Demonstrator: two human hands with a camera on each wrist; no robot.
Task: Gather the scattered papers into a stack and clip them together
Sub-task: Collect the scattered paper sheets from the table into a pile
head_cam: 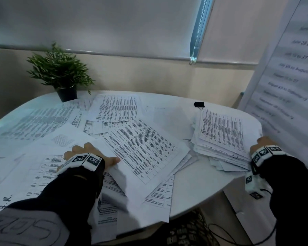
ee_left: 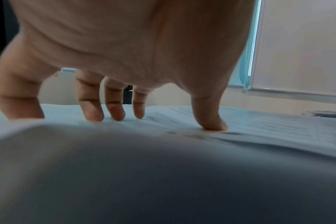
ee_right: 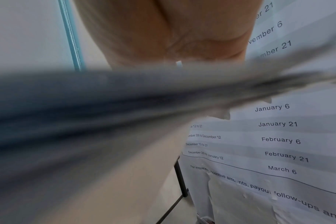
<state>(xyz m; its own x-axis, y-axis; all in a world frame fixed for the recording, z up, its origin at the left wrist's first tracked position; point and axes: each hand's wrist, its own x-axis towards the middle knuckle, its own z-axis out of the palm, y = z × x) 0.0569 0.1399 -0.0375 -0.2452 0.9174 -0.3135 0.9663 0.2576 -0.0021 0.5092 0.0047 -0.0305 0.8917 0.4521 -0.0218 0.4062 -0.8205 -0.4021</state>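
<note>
Papers [head_cam: 142, 144] lie scattered in overlapping layers across the left and middle of a rounded white table [head_cam: 199, 196], some sheets hanging over its near edge. On the right side sits a gathered stack [head_cam: 220, 137], its edges ragged and uneven, and just beyond the far end of that stack a black binder clip [head_cam: 199, 104] rests alone on the tabletop. The left hand [head_cam: 89, 153] is spread over the loose sheets near the front; the left wrist view shows its fingers [ee_left: 92, 109] apart and angled down with their tips pressing on paper, and the thumb [ee_left: 209, 118] planted on a sheet as well, gripping nothing. The right hand [head_cam: 264, 142] is at the near right corner of the stack, touching its edge; its fingers are hidden behind the wrist band and blurred paper, so I cannot tell how far it is closed or whether it holds the pile. A potted plant [head_cam: 60, 71] stands at the far left of the table, and a printed schedule of dates [ee_right: 278, 139] hangs at the right.
</note>
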